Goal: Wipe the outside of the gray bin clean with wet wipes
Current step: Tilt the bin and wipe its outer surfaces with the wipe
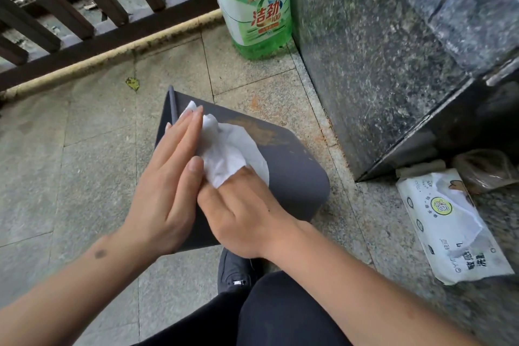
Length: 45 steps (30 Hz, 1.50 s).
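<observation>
The gray bin (292, 177) lies on its side on the stone floor, its rim toward the railing. A brownish dirt streak (258, 128) marks its upturned side. A white wet wipe (230, 149) is spread over that side. My right hand (241, 219) presses on the wipe, its fingers tucked under the cloth. My left hand (168, 177) lies flat with straight fingers against the bin's left side, touching the wipe's edge.
A green detergent bottle (255, 5) stands at the back beside a dark granite wall (379, 50). An opened wet wipe pack (449, 227) lies on the floor at right. A brown railing (70, 8) runs along the back left. My dark shoe (236, 270) is under the bin.
</observation>
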Motion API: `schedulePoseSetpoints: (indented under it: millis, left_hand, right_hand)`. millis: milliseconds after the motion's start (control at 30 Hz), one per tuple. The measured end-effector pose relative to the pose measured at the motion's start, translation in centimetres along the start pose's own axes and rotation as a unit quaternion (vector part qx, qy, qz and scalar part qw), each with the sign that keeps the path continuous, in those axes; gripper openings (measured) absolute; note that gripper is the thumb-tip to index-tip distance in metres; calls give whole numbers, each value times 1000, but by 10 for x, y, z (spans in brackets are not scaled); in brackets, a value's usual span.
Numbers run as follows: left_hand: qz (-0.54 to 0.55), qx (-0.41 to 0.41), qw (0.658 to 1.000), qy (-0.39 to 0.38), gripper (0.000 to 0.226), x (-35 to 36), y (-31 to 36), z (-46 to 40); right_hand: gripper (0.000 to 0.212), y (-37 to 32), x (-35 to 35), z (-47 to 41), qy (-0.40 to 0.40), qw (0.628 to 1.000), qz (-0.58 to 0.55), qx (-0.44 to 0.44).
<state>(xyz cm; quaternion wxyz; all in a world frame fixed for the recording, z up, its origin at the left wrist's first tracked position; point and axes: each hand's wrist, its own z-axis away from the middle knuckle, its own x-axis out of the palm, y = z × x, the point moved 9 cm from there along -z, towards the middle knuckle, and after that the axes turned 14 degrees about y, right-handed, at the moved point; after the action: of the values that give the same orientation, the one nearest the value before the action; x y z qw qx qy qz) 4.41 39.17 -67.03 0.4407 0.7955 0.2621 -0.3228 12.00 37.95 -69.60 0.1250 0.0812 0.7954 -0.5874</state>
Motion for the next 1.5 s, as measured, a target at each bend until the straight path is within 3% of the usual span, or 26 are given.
schedulePoseSetpoints:
  millis: [233, 367, 533, 633, 733, 967, 1167, 1333, 1500]
  left_hand:
    - [-47, -45, 997, 32, 54, -11, -19, 2]
    - [-61, -26, 997, 32, 54, -13, -22, 2]
    - [-58, 11, 998, -12, 53, -5, -12, 1]
    - [-50, 37, 998, -31, 53, 2, -5, -1]
    - [-51, 27, 998, -22, 53, -1, -9, -1]
    - [-57, 4, 998, -5, 52, -7, -17, -1]
    - [-63, 36, 997, -6, 51, -7, -16, -1]
    - [-54, 31, 998, -5, 51, -7, -16, 1]
    - [-47, 28, 998, -18, 51, -4, -12, -2]
  right_hand:
    - [26, 53, -18, 27, 14, 996, 48, 67]
    - [30, 99, -32, 40, 11, 991, 81, 104]
    - [35, 193, -66, 90, 19, 939, 107, 327]
    - [44, 212, -70, 105, 28, 906, 133, 402]
    - [35, 206, -72, 85, 91, 912, 79, 392]
    - [46, 207, -67, 58, 28, 907, 133, 400]
    - [28, 124, -45, 80, 31, 964, 44, 262]
    - [23, 113, -43, 78, 57, 977, 19, 203]
    - [41, 173, -65, 81, 110, 944, 89, 297]
